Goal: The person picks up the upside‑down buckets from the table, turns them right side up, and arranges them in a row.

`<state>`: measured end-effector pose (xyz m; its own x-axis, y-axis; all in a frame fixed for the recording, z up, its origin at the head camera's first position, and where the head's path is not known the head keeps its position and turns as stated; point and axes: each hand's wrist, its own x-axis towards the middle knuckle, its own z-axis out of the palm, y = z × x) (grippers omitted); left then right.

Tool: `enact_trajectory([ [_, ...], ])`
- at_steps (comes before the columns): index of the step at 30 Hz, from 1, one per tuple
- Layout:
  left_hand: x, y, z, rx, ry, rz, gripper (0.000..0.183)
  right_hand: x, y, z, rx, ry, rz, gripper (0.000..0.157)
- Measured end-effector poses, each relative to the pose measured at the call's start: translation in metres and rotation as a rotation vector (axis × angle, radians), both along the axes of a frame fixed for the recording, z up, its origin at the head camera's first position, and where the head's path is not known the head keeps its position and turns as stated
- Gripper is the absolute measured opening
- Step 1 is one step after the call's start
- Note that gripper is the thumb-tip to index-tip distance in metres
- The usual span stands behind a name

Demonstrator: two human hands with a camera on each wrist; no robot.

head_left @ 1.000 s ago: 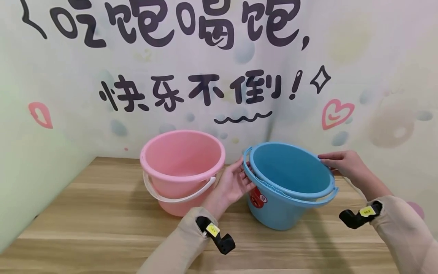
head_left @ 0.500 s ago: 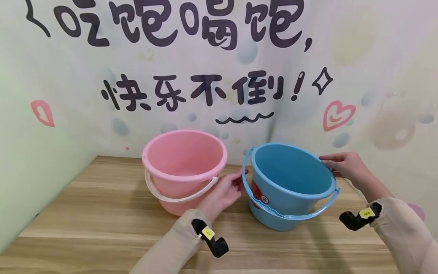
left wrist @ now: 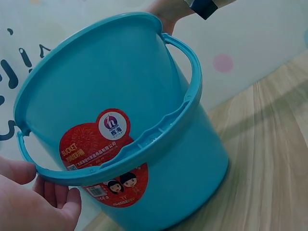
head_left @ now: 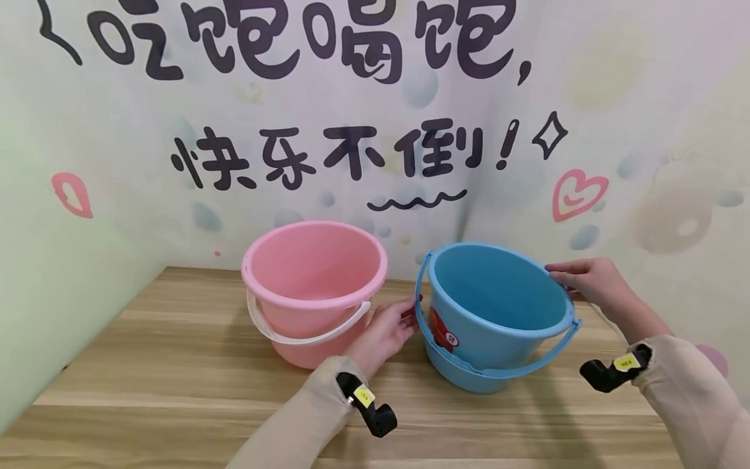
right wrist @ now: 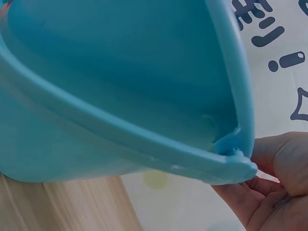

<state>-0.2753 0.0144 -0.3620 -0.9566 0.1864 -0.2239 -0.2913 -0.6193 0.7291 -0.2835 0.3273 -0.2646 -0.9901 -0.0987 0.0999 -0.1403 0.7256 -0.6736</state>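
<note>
A blue bucket (head_left: 491,345) stands on the wooden table, with a red label on its side. Its blue handle (left wrist: 166,132) hangs forward, below the rim and across the label. My left hand (head_left: 388,329), between the two buckets, pinches the handle's left part, thumb above and curled fingers beneath in the left wrist view. My right hand (head_left: 593,281) holds the blue bucket at the right side of its rim; its fingertips are partly hidden behind the rim and handle end in the right wrist view (right wrist: 281,178).
Left of the blue bucket stands a pink bucket (head_left: 281,326), its white handle (head_left: 316,339) hanging down in front. My left forearm passes in front of its right side. Behind the wooden table (head_left: 146,391) is a wall cloth (head_left: 328,117) with black lettering.
The blue bucket's handle has swung down from near the rim to lower on the front. My left hand has moved slightly down with it. The right hand stays at the rim.
</note>
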Motion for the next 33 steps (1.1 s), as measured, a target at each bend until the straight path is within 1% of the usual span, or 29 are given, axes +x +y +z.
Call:
enact_trajectory([
  [3, -0.001, -0.002, -0.001, -0.043, 0.010, 0.006, 0.032, -0.001, -0.001, 0.001, 0.006, 0.007, 0.001, 0.048],
  [6, -0.002, -0.004, -0.001, -0.065, 0.009, 0.004, 0.033, -0.001, -0.002, 0.002, 0.003, 0.008, 0.004, 0.047],
  [14, 0.003, -0.007, 0.005, -0.107, -0.017, 0.016, 0.028, 0.000, -0.003, 0.000, -0.010, -0.004, 0.023, 0.049],
  [17, 0.003, -0.008, 0.006, -0.129, -0.029, 0.049, 0.025, 0.000, -0.004, 0.001, -0.004, -0.011, 0.041, 0.050],
  [20, 0.001, -0.008, 0.005, -0.139, -0.039, 0.105, 0.023, 0.001, -0.004, 0.003, -0.003, -0.025, 0.068, 0.051],
  [21, 0.000, -0.009, 0.003, -0.131, -0.023, 0.120, 0.021, 0.002, -0.004, 0.004, -0.005, -0.033, 0.076, 0.051],
  [24, 0.001, -0.010, 0.004, -0.130, -0.016, 0.159, 0.022, 0.004, -0.004, 0.006, -0.016, -0.061, 0.099, 0.052],
  [27, 0.003, -0.012, 0.011, -0.130, -0.017, 0.183, 0.024, 0.007, -0.003, 0.009, -0.026, -0.089, 0.112, 0.054],
  [28, 0.006, -0.013, 0.016, -0.138, -0.034, 0.196, 0.026, 0.007, -0.003, 0.010, -0.031, -0.097, 0.116, 0.056],
  [30, 0.009, -0.014, 0.021, -0.135, -0.036, 0.205, 0.025, 0.009, -0.001, 0.012, -0.042, -0.114, 0.120, 0.058],
  [33, 0.011, -0.016, 0.027, -0.129, -0.037, 0.194, 0.024, 0.012, 0.000, 0.016, -0.062, -0.127, 0.125, 0.058],
])
